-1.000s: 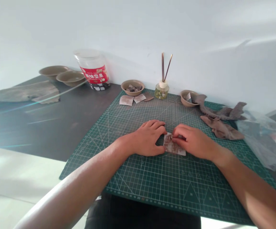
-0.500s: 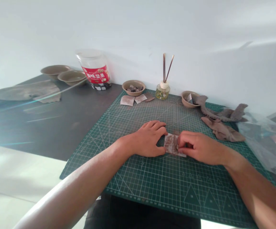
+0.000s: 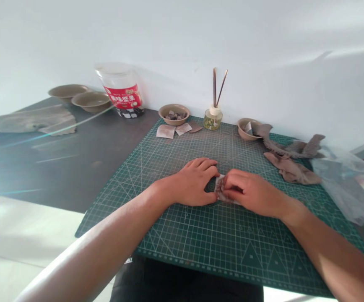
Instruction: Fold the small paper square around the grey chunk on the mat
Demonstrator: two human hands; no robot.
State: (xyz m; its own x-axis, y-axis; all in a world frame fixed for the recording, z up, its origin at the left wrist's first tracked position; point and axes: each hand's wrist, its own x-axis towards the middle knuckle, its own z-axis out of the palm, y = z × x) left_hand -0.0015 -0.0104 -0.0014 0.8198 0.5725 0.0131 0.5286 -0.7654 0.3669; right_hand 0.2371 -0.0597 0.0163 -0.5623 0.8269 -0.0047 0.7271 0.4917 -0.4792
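Note:
A small pale square sheet (image 3: pixel 219 190), smeared with brown and looking like worn sandpaper, lies flat on the green cutting mat (image 3: pixel 207 235). My left hand (image 3: pixel 194 182) rests on the mat with its fingers spread, thumb and index fingertip pressing the sheet's left edge. My right hand (image 3: pixel 248 188) is closed in a pinch over the sheet and covers its right part. Whatever sits between those fingertips is hidden and too small to name.
Behind stand a bowl of stone-like bits (image 3: pixel 175 115), pale squares (image 3: pixel 166 131), a reed diffuser (image 3: pixel 213 118) and another bowl (image 3: pixel 243 134). Grey-brown cloths (image 3: pixel 290 167) and a plastic bag (image 3: pixel 342 188) lie right. Leftward are a red-labelled jar (image 3: pixel 123 98), bowls (image 3: pixel 90 102) and a cloth (image 3: pixel 50 119).
My right hand has slid left across the sheet, covering more of it. My left hand keeps its place at the edge. The whole view has shifted slightly.

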